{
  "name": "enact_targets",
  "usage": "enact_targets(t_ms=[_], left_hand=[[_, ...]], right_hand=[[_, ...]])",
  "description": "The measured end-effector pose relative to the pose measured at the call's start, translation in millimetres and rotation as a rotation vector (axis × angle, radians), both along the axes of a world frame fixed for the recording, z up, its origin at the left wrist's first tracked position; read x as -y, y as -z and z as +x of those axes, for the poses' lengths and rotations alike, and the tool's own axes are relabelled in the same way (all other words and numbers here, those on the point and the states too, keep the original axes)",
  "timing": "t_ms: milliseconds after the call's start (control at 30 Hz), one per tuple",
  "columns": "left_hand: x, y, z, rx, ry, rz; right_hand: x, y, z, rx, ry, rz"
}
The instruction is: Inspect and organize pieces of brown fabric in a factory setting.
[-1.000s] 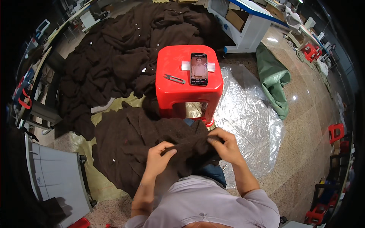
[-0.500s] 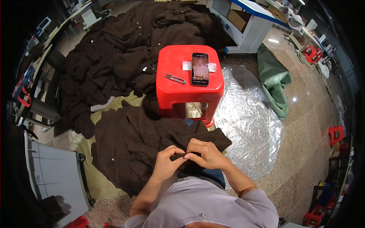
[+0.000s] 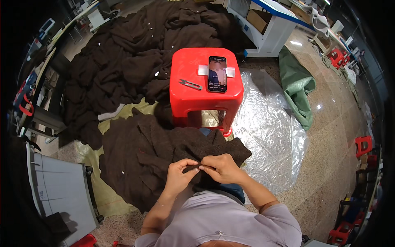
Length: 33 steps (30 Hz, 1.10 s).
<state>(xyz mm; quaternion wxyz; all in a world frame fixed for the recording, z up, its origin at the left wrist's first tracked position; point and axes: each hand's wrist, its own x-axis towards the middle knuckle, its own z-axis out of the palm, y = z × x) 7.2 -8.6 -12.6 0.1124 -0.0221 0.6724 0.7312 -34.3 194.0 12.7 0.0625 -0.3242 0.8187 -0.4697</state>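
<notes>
Dark brown fabric (image 3: pixel 140 173) lies across my lap and spreads to the left over the floor covering. My left hand (image 3: pixel 181 175) pinches an edge of it between thumb and fingers. Close against it, my right hand (image 3: pixel 221 168) grips the same edge, fingers curled and thumb pressed in. The fingertips of both hands almost meet there; whether anything small is between them is hidden. Beyond the fabric stands a red plastic stool (image 3: pixel 205 100). On its top lie a pair of thread snips (image 3: pixel 190 85) and a phone (image 3: pixel 217 74) with a lit screen.
A large heap of brown fabric (image 3: pixel 135 45) fills the far left, dotted with white bits. Clear plastic sheeting (image 3: pixel 267 140) covers the floor at right, beside a folded green tarp (image 3: pixel 296 86). A grey panel on casters (image 3: pixel 61 193) stands near left. A white-and-blue machine table (image 3: pixel 271 37) is behind.
My right hand's fingers have curled in more tightly and lowered slightly at the fabric edge. The left hand has barely shifted. The picture on the phone screen differs.
</notes>
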Motion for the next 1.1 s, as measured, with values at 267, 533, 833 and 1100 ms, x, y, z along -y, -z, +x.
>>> enact_targets(t_ms=[267, 533, 833, 1100], left_hand=[[-2.2, 9.3, -1.5, 0.001, 0.002, 0.205], [-14.9, 14.8, -3.1, -0.037, -0.184, 0.27], [-2.2, 16.0, -0.2, 0.035, -0.131, 0.25], [-15.8, 16.6, -4.3, 0.049, -0.302, 0.283]], right_hand=[[7.8, 3.4, 4.2, -0.11, 0.108, -0.047], [11.2, 4.3, 4.2, -0.174, 0.057, -0.016], [11.2, 4.1, 3.1, -0.159, 0.009, -0.065], [17.7, 8.7, 3.5, -0.066, -0.009, -0.098]])
